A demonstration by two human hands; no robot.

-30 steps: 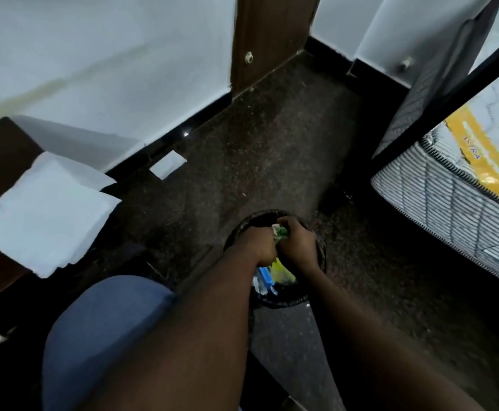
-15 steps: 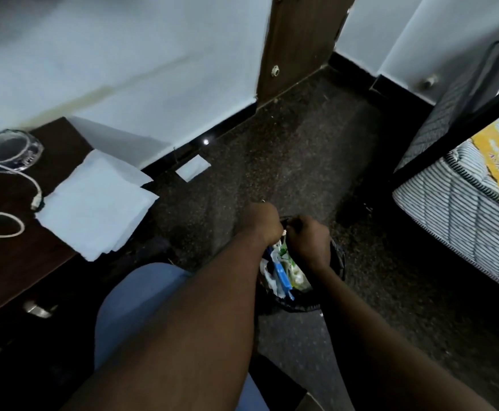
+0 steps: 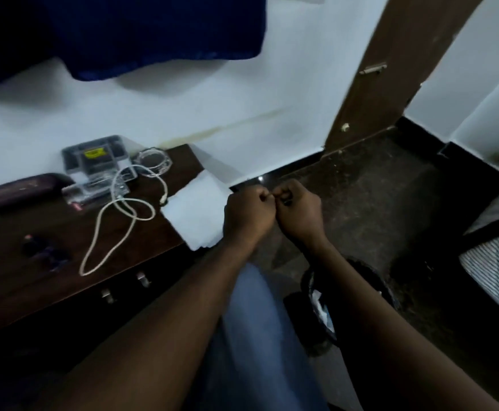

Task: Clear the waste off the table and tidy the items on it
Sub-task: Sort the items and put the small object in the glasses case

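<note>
Left hand [image 3: 248, 213] and right hand [image 3: 300, 213] curled into fists, knuckles touching, raised beside the table [image 3: 34, 298] edge; bin [image 3: 307, 287] on the floor under the right forearm, waste [image 3: 319, 307] inside; white cable [image 3: 117, 221], paper sheets [image 3: 195, 209], clear box [image 3: 94, 164] and dark case [image 3: 17, 189] on the table.

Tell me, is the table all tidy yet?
Not yet. Some wrappers lie in the bin. The left hand and right hand are curled together; whether they hold anything is unclear. The white cable, paper sheets and clear box still wait on the table.
</note>
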